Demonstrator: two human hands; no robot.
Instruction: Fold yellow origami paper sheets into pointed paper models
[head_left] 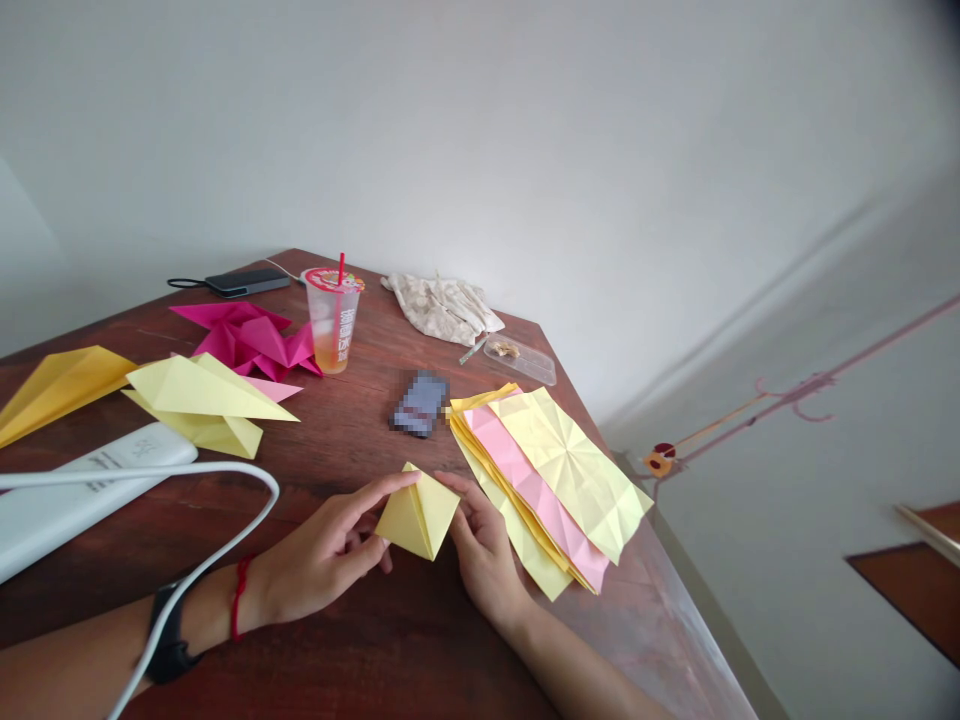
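A small folded piece of pale yellow origami paper [420, 515], roughly diamond-shaped with a crease down its middle, is held between both hands above the dark wooden table. My left hand [330, 555] pinches its left side, index finger lying along the top and thumb at the lower left edge. On the other side, my right hand [484, 545] grips the right corner with closed fingers; some fingertips are hidden behind the paper. Just right of my right hand lies a stack of creased yellow and pink paper sheets [566, 460].
Magenta folded paper [251, 340], pale yellow folded paper [214, 395] and a golden folded piece [67, 385] lie left. A drink cup [330, 325], blurred phone [420, 403], cloth [442, 308] and clear tray [521, 360] stand beyond. A white cable [274, 490] crosses near my left wrist.
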